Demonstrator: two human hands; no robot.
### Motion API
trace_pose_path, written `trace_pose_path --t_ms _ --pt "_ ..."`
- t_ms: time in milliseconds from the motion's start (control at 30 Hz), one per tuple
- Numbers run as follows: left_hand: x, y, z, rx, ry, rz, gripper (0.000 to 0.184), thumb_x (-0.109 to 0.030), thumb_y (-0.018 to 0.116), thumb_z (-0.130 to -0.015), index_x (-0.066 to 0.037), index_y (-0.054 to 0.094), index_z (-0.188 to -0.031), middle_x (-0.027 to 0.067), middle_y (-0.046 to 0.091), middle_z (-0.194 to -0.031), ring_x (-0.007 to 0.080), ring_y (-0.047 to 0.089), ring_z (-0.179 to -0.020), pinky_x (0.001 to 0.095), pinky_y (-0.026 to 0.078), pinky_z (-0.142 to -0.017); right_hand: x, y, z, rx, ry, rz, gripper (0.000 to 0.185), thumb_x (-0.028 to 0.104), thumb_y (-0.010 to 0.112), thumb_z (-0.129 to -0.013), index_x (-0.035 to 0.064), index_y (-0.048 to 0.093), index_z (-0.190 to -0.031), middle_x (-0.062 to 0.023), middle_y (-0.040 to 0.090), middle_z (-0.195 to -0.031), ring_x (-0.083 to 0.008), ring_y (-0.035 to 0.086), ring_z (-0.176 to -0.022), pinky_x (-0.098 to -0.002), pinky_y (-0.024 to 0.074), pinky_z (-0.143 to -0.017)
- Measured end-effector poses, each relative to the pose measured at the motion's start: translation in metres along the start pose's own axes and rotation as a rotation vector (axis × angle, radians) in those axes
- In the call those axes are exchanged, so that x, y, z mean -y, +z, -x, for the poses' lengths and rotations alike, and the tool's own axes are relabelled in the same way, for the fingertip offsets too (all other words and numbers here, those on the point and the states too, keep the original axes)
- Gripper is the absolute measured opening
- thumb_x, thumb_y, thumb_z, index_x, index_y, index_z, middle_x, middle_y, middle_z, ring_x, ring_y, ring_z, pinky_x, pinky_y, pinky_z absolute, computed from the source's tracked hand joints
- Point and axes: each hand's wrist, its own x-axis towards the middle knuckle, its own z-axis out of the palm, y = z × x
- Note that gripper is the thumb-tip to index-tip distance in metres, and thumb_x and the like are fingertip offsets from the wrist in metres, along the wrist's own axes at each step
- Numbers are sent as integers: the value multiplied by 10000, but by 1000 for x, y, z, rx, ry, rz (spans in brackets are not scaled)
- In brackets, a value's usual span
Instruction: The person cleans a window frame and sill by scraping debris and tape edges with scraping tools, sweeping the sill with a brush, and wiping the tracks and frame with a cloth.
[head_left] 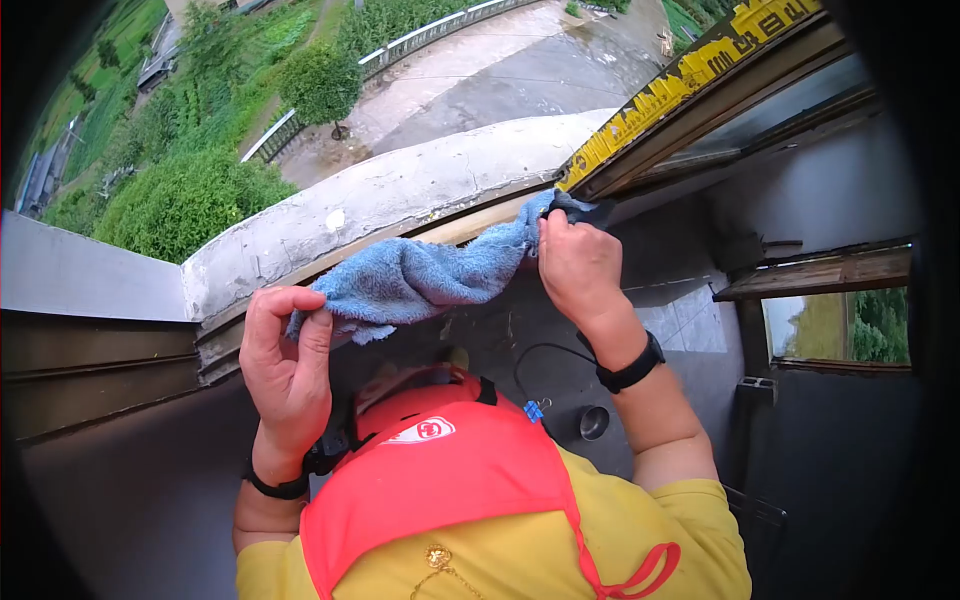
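A blue terry cloth (420,282) stretches between my hands along the lower window frame track (480,222), sagging a little in the middle. My left hand (285,360) pinches its left end between thumb and fingers. At the other end, my right hand (578,262) is closed around the bunched cloth near the corner by the sliding sash (690,110). A dark piece of material (590,211) shows just above my right knuckles; I cannot tell what it is. Both wrists wear black bands.
Outside the frame lies a pale concrete ledge (390,190), with a long drop to a yard and trees. Yellow printed tape (690,85) covers the sash edge. A metal bowl (593,423) sits on the floor below. An opening with a wooden frame (830,275) is at right.
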Motion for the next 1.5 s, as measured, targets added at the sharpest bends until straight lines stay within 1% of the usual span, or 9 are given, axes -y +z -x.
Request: trace_pose_path --t_ms 133,167,333,400,800,1000,1133,1267,1500 --pt "-5 -30 9 -237 -124 116 110 3 557 -936 -17 546 -1044 27 526 -1027 93 489 -939 226 405 -848 59 -4 12 -16 -216 -209 311 256 592 -887 -54 597 -867 -106 609 -580 -232 644 -558 -349 511 -533" --pt "-6 -39 11 -282 -90 56 113 11 558 -932 -13 550 -1043 28 527 -1024 94 489 -942 224 404 -847 78 -3 13 -66 -270 -270 253 240 613 -871 19 543 -769 -100 591 -564 -261 629 -540 -366 500 -507" --pt "-17 -63 21 -398 94 -301 85 35 553 -923 -4 585 -992 45 523 -1006 117 506 -933 234 417 -834 146 -6 23 -47 -476 -599 314 291 581 -885 -15 567 -820 -119 595 -593 -272 624 -572 -375 501 -549" --pt "-24 -67 26 -409 188 -621 85 44 551 -919 -3 604 -965 55 520 -991 131 518 -920 244 432 -817 147 -13 14 140 -434 -705 326 311 550 -901 9 570 -783 -143 621 -620 -288 640 -571 -385 511 -549" --pt "-11 -67 50 -639 306 -1331 246 89 660 -770 -76 714 -943 71 532 -943 238 533 -887 329 463 -771 81 -19 -5 12 -397 -356 310 335 568 -916 92 582 -725 -113 595 -613 -303 614 -603 -428 470 -539" --pt "14 -55 66 -347 -134 -1721 334 -73 614 -796 -72 662 -1126 64 462 -984 268 450 -1001 360 413 -807 82 -17 -7 43 -401 -398 323 337 558 -929 81 566 -732 -125 583 -612 -319 604 -604 -433 459 -539" --pt "2 -53 50 -231 -282 -1694 227 -137 591 -826 -38 643 -1024 86 477 -969 267 470 -949 380 417 -776 80 -22 -7 85 -428 -344 414 460 599 -890 72 566 -751 -103 576 -605 -299 601 -594 -419 450 -530" --pt "8 -53 50 -350 -188 -1531 356 -329 616 -867 -12 602 -1029 97 512 -942 271 496 -896 392 427 -739 77 -24 -7 85 -490 -362 456 508 653 -829 72 555 -737 -93 568 -598 -278 595 -582 -397 444 -517" --pt "-7 -43 48 -148 -162 -1516 415 -368 683 -825 5 566 -964 110 565 -894 286 508 -854 391 430 -737 77 -11 -6 17 -480 -401 423 455 716 -789 78 537 -720 -80 537 -575 -267 570 -550 -378 433 -496"
